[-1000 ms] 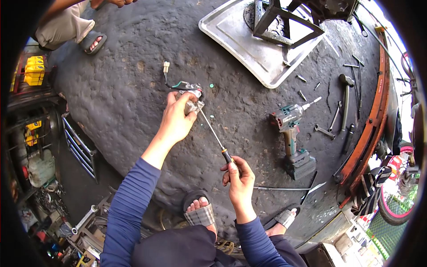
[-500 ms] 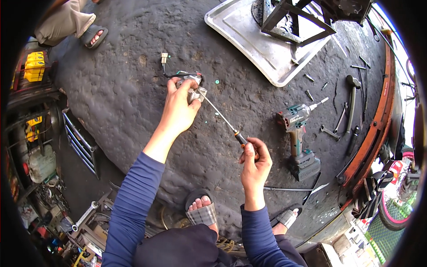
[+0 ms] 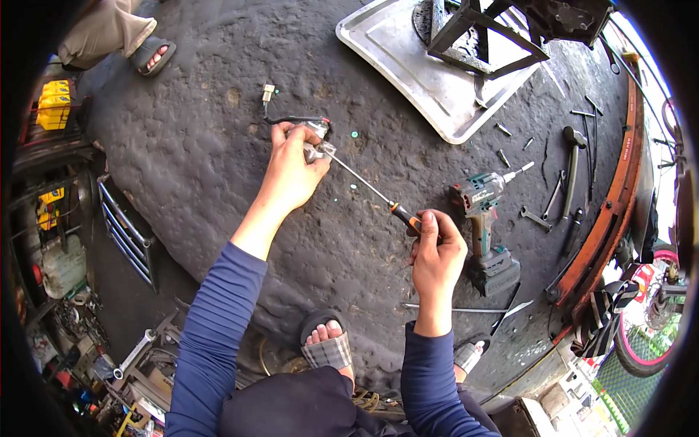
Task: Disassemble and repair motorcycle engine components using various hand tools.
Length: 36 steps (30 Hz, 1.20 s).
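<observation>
My left hand [image 3: 295, 164] pinches a small silver metal part [image 3: 316, 149] against the dark, lumpy ground [image 3: 175, 131]. A black wire with a red tip runs from the part to a pale connector [image 3: 268, 92]. My right hand [image 3: 437, 251] grips the black and orange handle of a long screwdriver [image 3: 371, 187], whose shaft runs diagonally up to the part, its tip at or very near it. Small green bits lie beside the part. A cordless impact driver [image 3: 490, 269] rests just right of my right hand.
A metal tray [image 3: 378, 51] with a black metal frame [image 3: 455, 58] stands behind. A hammer [image 3: 574, 146], wrenches [image 3: 536, 218] and loose bolts lie right, beside an orange rail [image 3: 615, 204]. A person's sandaled foot [image 3: 153, 54] is at upper left; cluttered tools and yellow bottles [image 3: 54, 105] line the left.
My right hand has moved up and to the right, so the screwdriver lies at a flatter slant. My left hand and the metal part are a little higher in view.
</observation>
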### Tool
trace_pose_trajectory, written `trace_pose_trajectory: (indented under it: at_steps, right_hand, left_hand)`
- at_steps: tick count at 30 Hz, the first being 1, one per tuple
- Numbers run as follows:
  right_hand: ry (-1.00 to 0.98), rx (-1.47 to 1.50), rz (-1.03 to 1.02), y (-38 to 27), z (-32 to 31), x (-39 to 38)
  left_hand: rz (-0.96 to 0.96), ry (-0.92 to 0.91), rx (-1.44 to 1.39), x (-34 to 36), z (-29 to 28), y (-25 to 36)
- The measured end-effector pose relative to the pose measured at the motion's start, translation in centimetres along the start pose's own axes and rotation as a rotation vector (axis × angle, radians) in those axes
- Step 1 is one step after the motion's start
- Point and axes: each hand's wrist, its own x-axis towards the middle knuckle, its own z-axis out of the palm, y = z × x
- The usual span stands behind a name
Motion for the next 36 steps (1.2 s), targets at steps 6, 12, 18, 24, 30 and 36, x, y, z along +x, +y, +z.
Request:
trace_pose_trajectory:
  at_steps: [6,12,18,24,30,36]
  right_hand:
    - [0.024,-0.13,-0.532,-1.2,1.0,-0.4]
    - [0.051,-0.171,-0.459,-3.4,2.5,-2.5]
    - [-0.06,-0.182,-0.454,-5.0,2.0,-3.2]
    - [-0.012,-0.255,-0.555,-6.3,1.8,-2.4]
    - [-0.09,-0.35,-0.472,-7.3,1.5,-2.1]
    - [-0.106,-0.399,-0.389,-7.5,1.5,-2.8]
  left_hand:
    - [0.012,0.204,-0.021,0.8,-0.2,-0.6]
    - [-0.053,0.324,-0.1,2.0,-0.2,-2.2]
    - [-0.086,0.251,-0.557,2.2,-0.1,-3.6]
    - [-0.117,0.208,-0.666,1.7,-0.4,-3.0]
    - [-0.111,0.198,-0.727,1.3,-0.5,-2.2]
    - [-0.075,0.219,-0.731,1.3,-0.2,-2.5]
